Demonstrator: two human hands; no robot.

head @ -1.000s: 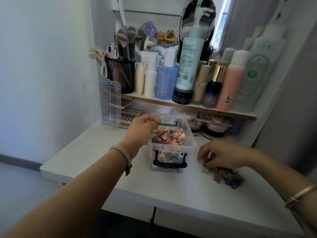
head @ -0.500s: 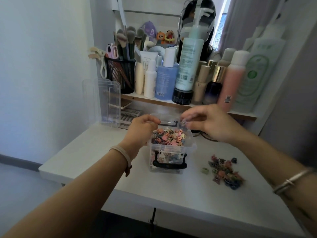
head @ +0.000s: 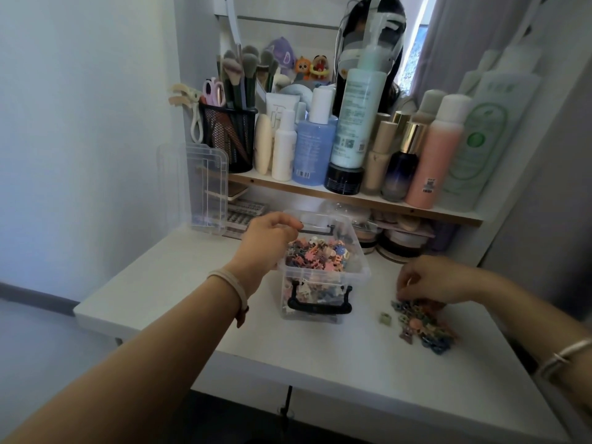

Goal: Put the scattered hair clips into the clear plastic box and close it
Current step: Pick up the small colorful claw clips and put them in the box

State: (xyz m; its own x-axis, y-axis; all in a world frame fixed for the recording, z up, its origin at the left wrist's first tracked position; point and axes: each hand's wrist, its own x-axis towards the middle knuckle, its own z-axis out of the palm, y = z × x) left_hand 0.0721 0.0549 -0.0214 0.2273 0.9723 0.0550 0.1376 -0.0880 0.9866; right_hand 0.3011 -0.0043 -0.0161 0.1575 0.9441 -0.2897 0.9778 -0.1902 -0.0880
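A clear plastic box [head: 358, 277] with black handles stands open on the white desk, nearly full of small coloured hair clips. My left hand [head: 267, 241] grips its left rim. A small pile of hair clips [head: 423, 325] lies on the desk to the right, with one pale green clip [head: 385, 317] apart on its left. My right hand [head: 429, 278] is lowered onto the pile's far edge, fingers curled down among the clips; whether it holds any is hidden. The box's clear lid [head: 208, 187] leans upright against the wall at the left.
A wooden shelf [head: 352, 195] above the desk carries bottles, a black mesh brush holder [head: 230, 139] and a mirror. Jars and compacts sit under the shelf behind the box. The desk's front edge [head: 288, 373] runs below my arms.
My right hand went from the pile up over the box half a second ago, then came back down onto the pile. My left hand has stayed on the box rim.
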